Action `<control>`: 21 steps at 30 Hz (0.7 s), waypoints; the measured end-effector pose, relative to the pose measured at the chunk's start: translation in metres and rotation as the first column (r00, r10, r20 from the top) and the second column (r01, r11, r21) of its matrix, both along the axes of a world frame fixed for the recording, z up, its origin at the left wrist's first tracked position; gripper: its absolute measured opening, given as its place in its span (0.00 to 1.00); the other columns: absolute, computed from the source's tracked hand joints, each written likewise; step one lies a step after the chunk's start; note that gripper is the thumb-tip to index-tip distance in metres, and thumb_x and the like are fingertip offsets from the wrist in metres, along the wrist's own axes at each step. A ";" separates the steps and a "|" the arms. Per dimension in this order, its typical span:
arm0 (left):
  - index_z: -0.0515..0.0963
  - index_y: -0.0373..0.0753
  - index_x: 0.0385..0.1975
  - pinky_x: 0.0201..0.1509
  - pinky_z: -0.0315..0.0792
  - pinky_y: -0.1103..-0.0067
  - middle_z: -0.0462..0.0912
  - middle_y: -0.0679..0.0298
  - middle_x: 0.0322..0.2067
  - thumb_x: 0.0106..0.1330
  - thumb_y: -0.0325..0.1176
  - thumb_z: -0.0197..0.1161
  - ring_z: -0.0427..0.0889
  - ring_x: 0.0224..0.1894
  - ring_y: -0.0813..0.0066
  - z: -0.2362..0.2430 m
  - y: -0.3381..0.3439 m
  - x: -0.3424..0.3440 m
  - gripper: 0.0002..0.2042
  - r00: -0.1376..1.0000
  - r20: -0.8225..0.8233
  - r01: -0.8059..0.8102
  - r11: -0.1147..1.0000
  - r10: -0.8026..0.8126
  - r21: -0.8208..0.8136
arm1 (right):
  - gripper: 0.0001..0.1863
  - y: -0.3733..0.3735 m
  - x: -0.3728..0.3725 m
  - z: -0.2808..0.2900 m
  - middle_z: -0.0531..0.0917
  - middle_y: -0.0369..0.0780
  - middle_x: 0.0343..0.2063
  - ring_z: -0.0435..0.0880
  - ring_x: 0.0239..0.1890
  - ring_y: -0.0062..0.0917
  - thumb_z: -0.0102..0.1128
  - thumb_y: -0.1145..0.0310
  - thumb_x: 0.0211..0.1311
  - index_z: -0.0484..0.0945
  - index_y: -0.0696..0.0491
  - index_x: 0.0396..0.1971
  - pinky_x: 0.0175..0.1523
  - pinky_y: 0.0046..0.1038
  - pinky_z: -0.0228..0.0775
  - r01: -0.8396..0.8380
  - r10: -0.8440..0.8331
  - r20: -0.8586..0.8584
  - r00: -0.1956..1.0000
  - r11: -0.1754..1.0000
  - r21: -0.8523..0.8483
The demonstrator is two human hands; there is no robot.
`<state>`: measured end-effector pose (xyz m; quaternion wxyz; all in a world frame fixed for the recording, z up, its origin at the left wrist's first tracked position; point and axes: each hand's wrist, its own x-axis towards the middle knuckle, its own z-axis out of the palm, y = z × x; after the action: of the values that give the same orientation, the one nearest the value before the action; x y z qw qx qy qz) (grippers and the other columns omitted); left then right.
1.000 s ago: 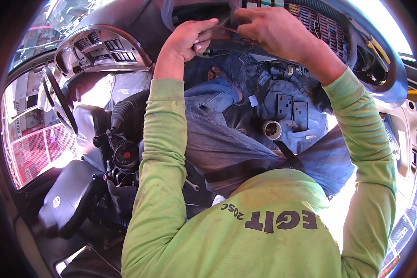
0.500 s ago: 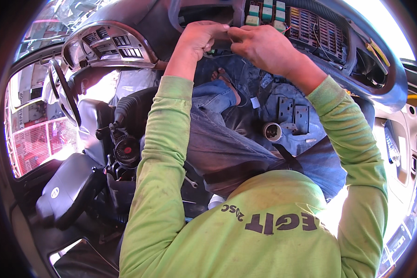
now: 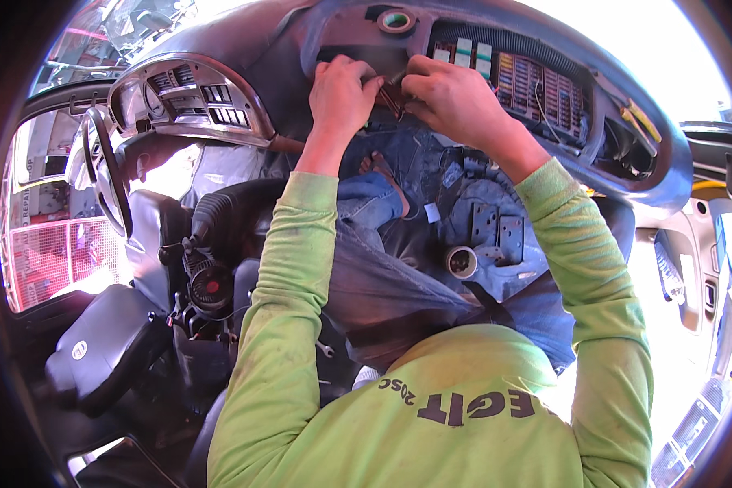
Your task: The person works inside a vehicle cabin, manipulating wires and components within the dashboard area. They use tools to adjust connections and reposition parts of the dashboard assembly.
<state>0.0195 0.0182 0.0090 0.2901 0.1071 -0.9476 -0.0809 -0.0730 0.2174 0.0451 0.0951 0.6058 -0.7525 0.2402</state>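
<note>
Reddish-brown wires [image 3: 391,101], thin, close together, lying left of fuse panel [image 3: 537,99]; left hand [image 3: 338,96], right hand [image 3: 459,101] both pinching them, fingers bent.

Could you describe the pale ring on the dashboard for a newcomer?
Find the long dark dashboard across the top of the picture, then the person's left hand and right hand near it. Above and between them sits the pale ring. Its round, hollow shape with a green inner edge sets it apart from the boxy white-and-green modules to its right.
</note>
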 end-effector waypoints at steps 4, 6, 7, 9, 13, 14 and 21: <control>0.86 0.42 0.33 0.43 0.79 0.60 0.85 0.58 0.35 0.64 0.38 0.70 0.86 0.40 0.51 0.000 -0.002 0.000 0.07 0.997 0.069 0.025 0.977 -0.040 0.211 | 0.07 -0.015 -0.014 0.008 0.82 0.43 0.39 0.85 0.45 0.43 0.65 0.66 0.61 0.82 0.53 0.36 0.49 0.45 0.78 0.086 -0.087 0.096 0.992 0.996 0.016; 0.84 0.40 0.35 0.43 0.79 0.60 0.85 0.57 0.36 0.65 0.36 0.69 0.86 0.40 0.50 0.000 -0.001 0.000 0.07 0.997 0.064 0.017 0.980 -0.031 0.201 | 0.09 -0.030 -0.021 0.009 0.84 0.44 0.40 0.85 0.46 0.45 0.64 0.66 0.61 0.83 0.53 0.38 0.51 0.47 0.77 0.097 -0.095 0.163 0.982 0.995 -0.004; 0.84 0.39 0.36 0.43 0.78 0.60 0.86 0.57 0.37 0.65 0.36 0.69 0.86 0.41 0.49 -0.001 -0.001 0.001 0.07 0.998 0.058 0.023 0.979 -0.035 0.204 | 0.12 -0.038 -0.025 0.010 0.87 0.46 0.44 0.85 0.49 0.47 0.62 0.67 0.61 0.85 0.53 0.43 0.54 0.47 0.77 0.108 -0.122 0.210 0.970 0.991 0.075; 0.83 0.39 0.40 0.44 0.78 0.59 0.86 0.57 0.38 0.65 0.34 0.69 0.85 0.42 0.49 -0.001 -0.001 0.001 0.08 0.997 0.066 0.019 0.981 -0.032 0.195 | 0.15 -0.052 -0.028 0.011 0.87 0.46 0.46 0.85 0.51 0.46 0.60 0.69 0.61 0.86 0.52 0.46 0.56 0.46 0.77 0.130 -0.151 0.221 0.964 0.986 0.105; 0.81 0.38 0.38 0.44 0.78 0.59 0.85 0.57 0.37 0.65 0.34 0.69 0.85 0.43 0.49 -0.002 -0.001 0.002 0.08 0.998 0.052 0.006 0.980 -0.016 0.200 | 0.21 -0.075 -0.032 0.018 0.87 0.46 0.50 0.85 0.54 0.45 0.59 0.73 0.60 0.85 0.50 0.54 0.58 0.44 0.78 0.124 -0.215 0.216 0.952 0.922 0.368; 0.80 0.39 0.38 0.44 0.78 0.58 0.85 0.57 0.37 0.64 0.34 0.69 0.85 0.43 0.48 -0.003 0.000 0.003 0.08 0.999 0.044 -0.004 0.979 -0.006 0.203 | 0.21 -0.081 -0.032 0.020 0.87 0.46 0.50 0.85 0.55 0.45 0.59 0.73 0.60 0.85 0.50 0.54 0.58 0.44 0.78 0.097 -0.198 0.209 0.958 0.905 0.414; 0.79 0.41 0.37 0.41 0.79 0.59 0.85 0.60 0.35 0.59 0.33 0.70 0.86 0.40 0.50 -0.008 0.004 0.001 0.09 0.998 -0.001 -0.063 0.985 0.064 0.161 | 0.22 -0.094 -0.039 0.022 0.87 0.46 0.51 0.85 0.55 0.44 0.58 0.74 0.60 0.86 0.47 0.54 0.58 0.43 0.78 0.077 -0.155 0.116 0.981 0.862 0.501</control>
<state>0.0202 0.0219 0.0007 0.2857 0.1600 -0.9332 -0.1479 -0.1119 0.1235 0.0666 -0.1064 0.5435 -0.8289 0.0792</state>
